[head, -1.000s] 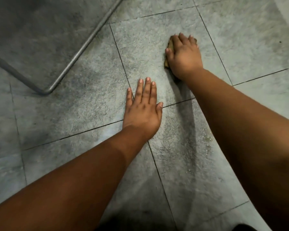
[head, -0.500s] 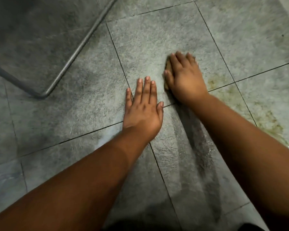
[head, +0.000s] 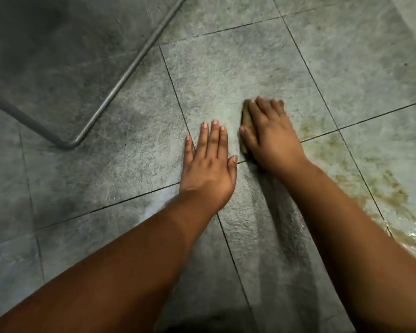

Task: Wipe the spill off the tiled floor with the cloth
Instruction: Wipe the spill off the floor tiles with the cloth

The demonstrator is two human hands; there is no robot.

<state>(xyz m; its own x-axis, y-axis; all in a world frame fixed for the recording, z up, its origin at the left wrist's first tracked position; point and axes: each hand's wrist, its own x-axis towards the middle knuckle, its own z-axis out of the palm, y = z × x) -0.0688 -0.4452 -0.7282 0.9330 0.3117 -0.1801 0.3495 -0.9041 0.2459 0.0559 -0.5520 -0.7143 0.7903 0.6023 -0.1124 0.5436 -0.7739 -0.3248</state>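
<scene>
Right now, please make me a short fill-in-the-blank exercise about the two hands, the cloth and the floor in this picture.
1. The cloth lies under the ____ hand.
2. The left hand rests flat on the tiled floor with its fingers ____.
3. The brownish spill lies on the ____ side of the right forearm.
4. The bent metal tube lies to the ____ of both hands.

Missing words: right; straight; right; left

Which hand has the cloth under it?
The right hand: a brownish cloth shows under its fingers. The left hand lies flat on bare tile, fingers spread, nothing beneath.
</scene>
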